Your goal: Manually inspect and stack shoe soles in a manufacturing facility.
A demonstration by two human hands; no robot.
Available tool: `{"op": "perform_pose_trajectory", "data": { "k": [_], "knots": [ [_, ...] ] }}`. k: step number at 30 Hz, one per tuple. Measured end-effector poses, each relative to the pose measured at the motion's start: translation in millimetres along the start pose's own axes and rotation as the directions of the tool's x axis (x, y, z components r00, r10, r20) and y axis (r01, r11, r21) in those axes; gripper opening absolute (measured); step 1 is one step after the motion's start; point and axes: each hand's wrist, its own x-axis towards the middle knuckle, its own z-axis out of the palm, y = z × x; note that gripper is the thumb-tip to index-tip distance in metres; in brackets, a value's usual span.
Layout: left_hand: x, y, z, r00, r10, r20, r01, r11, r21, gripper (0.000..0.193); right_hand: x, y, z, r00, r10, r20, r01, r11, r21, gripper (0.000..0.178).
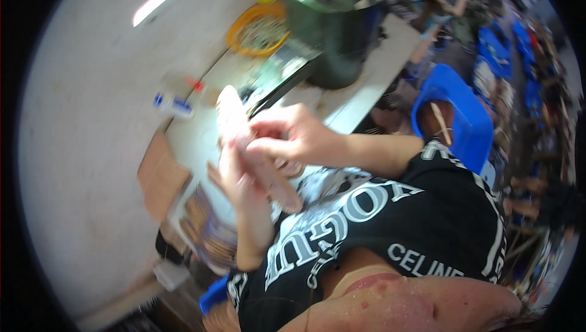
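Note:
A long, pale beige shoe sole (282, 193) slants between my hands above the white table, its far end washed out by glare. My left hand (237, 170) is wrapped round its middle from the left side. From the right, my right hand (302, 137) pinches at the sole's edge with thumb and fingers bent together. Whether a strap or other small part is between those fingertips is too blurred to tell. Just below the right hand, another beige piece (292, 167) shows in part, its shape mostly hidden.
An orange basket (232, 32) of small pale pieces stands at the back of the white table (198, 126), beside a large dark see-through container (332, 27). A white-and-blue bottle (174, 105) is at the left. Beige sheets (162, 176) lean near the wall. A blue bin (473, 127) stands right.

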Motion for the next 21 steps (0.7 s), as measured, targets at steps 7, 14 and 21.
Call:
{"op": "perform_pose_trajectory", "data": {
  "k": [7,14,21],
  "knots": [
    [-12.2,3.3,18.5,0.954,0.288,-0.083,-0.234,0.888,0.396,0.034,0.6,-12.2,-25.0,0.984,0.169,0.054,-0.159,0.975,-0.154,0.019],
    [-13.3,6.1,41.5,0.913,0.408,0.022,-0.331,0.708,0.624,0.022,14.0,-0.3,-32.7,0.967,-0.111,0.229,0.23,0.766,-0.6,0.013],
    [-6.3,3.9,56.3,0.887,0.459,0.045,-0.323,0.549,0.771,0.022,32.6,2.6,-26.6,0.956,-0.078,0.281,0.28,0.517,-0.809,0.02]
  ]
}}
